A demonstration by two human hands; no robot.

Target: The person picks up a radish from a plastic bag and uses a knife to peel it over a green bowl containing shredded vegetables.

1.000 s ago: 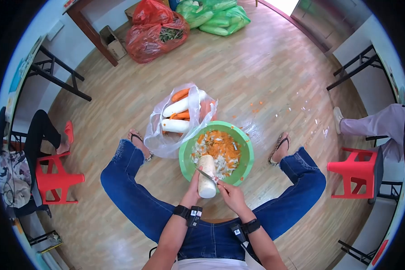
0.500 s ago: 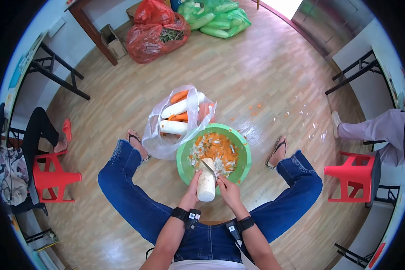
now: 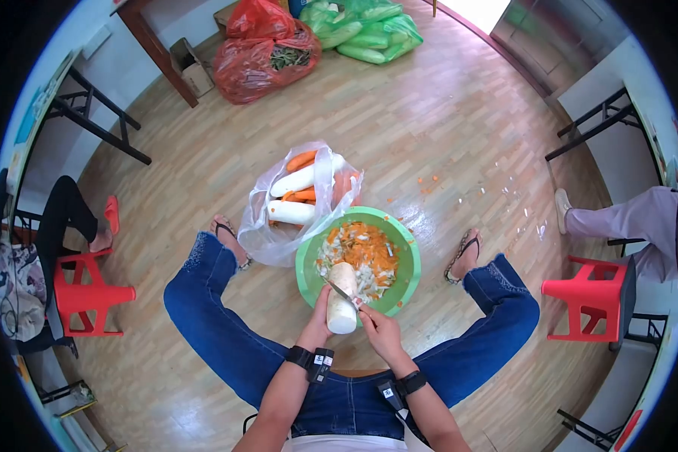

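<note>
A thick white radish (image 3: 342, 319) is tilted over the near side of a green basin (image 3: 304, 282). My left hand (image 3: 319, 315) is closed around its left side. In my right hand (image 3: 382, 328), closed on the handle, is a narrow-bladed knife (image 3: 340, 289). Its blade lies slantwise across the radish's upper surface. Orange and white peelings (image 3: 371, 251) fill the bottom of the basin. Just beyond, a clear plastic bag (image 3: 260, 241) holds carrots (image 3: 301, 160) and other white radishes (image 3: 292, 181).
Red (image 3: 241, 79) and green bags (image 3: 384, 38) stand at the back. Peel scraps (image 3: 525, 212) litter the floor to the right. Red stools (image 3: 90, 295) stand on both sides, with a seated person (image 3: 68, 215) at left and another person's leg (image 3: 618, 216) at right.
The knife blade has shifted down and left across the radish, and my right hand has moved slightly towards me. The radish has tipped a little to the left.
</note>
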